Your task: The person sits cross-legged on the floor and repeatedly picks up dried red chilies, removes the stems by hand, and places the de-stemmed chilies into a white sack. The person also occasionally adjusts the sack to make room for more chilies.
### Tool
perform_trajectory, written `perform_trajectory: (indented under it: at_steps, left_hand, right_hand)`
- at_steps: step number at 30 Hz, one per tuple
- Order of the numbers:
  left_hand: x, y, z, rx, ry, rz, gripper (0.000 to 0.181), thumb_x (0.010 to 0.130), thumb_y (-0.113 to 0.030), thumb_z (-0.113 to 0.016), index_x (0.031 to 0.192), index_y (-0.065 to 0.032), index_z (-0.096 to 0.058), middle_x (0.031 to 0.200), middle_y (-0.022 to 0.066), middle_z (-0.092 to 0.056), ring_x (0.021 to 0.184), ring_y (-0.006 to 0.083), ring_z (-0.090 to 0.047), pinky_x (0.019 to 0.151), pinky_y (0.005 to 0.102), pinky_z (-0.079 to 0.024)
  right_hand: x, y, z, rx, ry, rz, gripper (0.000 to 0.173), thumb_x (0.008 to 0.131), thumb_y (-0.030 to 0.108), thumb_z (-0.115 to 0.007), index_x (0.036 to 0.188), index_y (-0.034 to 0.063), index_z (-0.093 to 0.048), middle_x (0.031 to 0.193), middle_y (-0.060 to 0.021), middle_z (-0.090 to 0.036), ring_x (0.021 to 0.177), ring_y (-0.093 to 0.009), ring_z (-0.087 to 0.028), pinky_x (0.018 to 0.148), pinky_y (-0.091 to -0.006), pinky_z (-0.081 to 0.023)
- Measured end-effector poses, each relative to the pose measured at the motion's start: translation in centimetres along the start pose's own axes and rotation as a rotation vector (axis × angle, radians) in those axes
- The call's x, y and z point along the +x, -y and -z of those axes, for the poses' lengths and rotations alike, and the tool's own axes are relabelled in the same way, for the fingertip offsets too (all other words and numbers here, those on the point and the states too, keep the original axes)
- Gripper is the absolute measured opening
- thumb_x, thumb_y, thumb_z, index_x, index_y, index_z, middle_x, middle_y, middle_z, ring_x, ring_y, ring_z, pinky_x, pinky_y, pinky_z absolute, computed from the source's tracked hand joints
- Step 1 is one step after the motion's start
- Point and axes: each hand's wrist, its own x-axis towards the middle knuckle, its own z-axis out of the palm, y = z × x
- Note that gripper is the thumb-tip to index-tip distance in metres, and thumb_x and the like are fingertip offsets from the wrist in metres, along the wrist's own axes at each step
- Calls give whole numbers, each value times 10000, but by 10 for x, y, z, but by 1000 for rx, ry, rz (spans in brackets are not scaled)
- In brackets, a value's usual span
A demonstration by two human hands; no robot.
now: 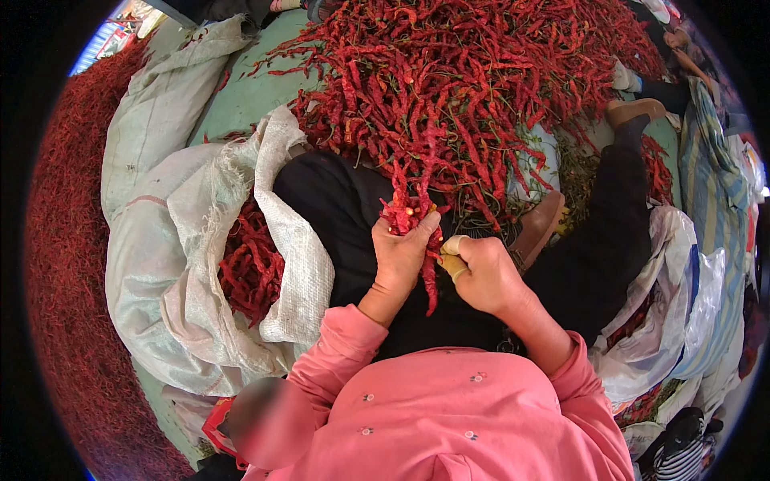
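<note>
A bunch of wrinkled red chili peppers is gripped in my left hand, with pale cut or broken ends showing near the thumb. One long chili hangs down below that hand. Close on its right is my right hand, thumb and forefinger wrapped in yellowish finger covers and pinched together at the edge of the bunch. Whether a stem or a chili lies between those fingertips is hidden. Just beyond my hands spreads a large heap of red chilies with green stems.
An open white woven sack holding chilies stands at my left; another pale sack lies behind it. A vast chili pile fills the far left. At right are a plastic bag, discarded green stems and another person's hand.
</note>
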Motion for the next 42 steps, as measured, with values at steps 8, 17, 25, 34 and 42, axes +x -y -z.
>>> perform_trajectory:
  at_steps: [8, 17, 25, 34, 42]
  left_hand:
    - [-1, -7, -2, -184, 143, 300, 125, 806, -13, -682, 925, -31, -651, 809, 37, -665, 702, 117, -623, 635, 255, -497]
    - [5, -27, -4, -244, 56, 243, 128, 798, -25, -651, 926, -12, -639, 774, 77, -664, 717, 152, -633, 677, 262, -498]
    - [4, -34, 7, 25, 429, 446, 347, 707, -7, -767, 1025, -12, -629, 913, 53, -671, 785, 141, -639, 742, 281, -516]
    - [-4, -36, -3, 285, 431, 386, 221, 670, 59, -694, 884, 9, -677, 807, 26, -674, 701, 96, -613, 662, 244, -495]
    - [-4, -6, 11, 389, 511, 363, 279, 672, 18, -650, 947, -26, -677, 833, -67, -622, 763, 50, -560, 702, 244, -484]
  right_hand:
    - [-7, -14, 3, 901, 201, -56, 74, 844, 39, -634, 871, -30, -643, 625, -41, -567, 444, -88, -491, 387, -216, -389]
    - [-13, -17, 28, 989, 40, -58, 78, 847, 49, -629, 839, -25, -654, 562, -14, -514, 397, -61, -386, 376, -213, -355]
    - [-5, -27, 26, 95, -175, 248, 95, 793, -4, -639, 884, -26, -625, 675, -135, -600, 587, -209, -593, 540, -301, -451]
    - [-13, -15, 26, -233, -144, 257, 41, 764, 41, -607, 770, 17, -574, 657, -204, -563, 645, -403, -572, 540, -434, -448]
    - [-1, -52, 23, 4, 59, 292, 66, 778, 54, -643, 740, 18, -603, 591, -91, -549, 510, -141, -548, 477, -303, -422]
